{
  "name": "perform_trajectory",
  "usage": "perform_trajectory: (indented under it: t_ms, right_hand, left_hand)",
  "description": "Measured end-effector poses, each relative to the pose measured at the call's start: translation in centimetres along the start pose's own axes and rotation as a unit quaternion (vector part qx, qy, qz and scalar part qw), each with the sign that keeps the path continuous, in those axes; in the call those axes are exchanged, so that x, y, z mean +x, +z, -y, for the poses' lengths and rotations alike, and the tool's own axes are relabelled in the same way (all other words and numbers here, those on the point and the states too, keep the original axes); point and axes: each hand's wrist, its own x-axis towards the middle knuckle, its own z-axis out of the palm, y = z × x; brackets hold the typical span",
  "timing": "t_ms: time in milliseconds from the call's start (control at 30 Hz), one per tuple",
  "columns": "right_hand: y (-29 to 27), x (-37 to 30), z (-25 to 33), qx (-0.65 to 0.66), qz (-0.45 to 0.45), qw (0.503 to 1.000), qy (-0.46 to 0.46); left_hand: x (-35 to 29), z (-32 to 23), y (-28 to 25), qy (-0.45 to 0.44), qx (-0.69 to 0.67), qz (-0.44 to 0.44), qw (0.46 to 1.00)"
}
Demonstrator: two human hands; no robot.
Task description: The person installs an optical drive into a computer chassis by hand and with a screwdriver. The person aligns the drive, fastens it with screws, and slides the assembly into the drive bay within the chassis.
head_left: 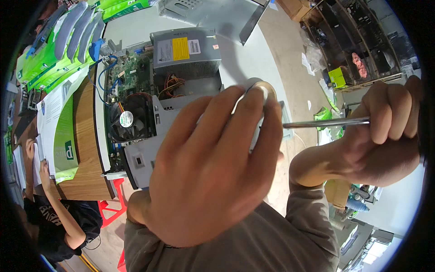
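My left hand [217, 163] is raised close in front of the camera, its fingers bent around a small round thing with a tan rim [267, 89], mostly hidden by the fingers. My right hand [389, 115] is closed in a fist at the right. From it a screwdriver's shiny shaft [326, 123] points left, its end by my left fingers; the handle is hidden. Beyond my left hand lies an open desktop computer case [149, 152]. It holds a silver power supply [186, 52], a green motherboard [131, 70] and a black fan [129, 119].
The case rests on a white table [263, 59], with a metal cover panel [204, 16] at the far side. Green-and-white packages [63, 50] are stacked at the far left. A person [63, 222] sits at left with papers. Shelves [349, 41] stand at right; a red stool [111, 206] is below.
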Motion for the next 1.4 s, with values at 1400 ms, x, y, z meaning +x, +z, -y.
perform_trajectory:
  t_ms: [1400]
  right_hand:
    - [-0.5,2.2,-2.8,0.059,0.004,0.997,0.045]
  left_hand:
    - [0.0,0.5,0.5,-0.019,-0.035,0.027,0.999]
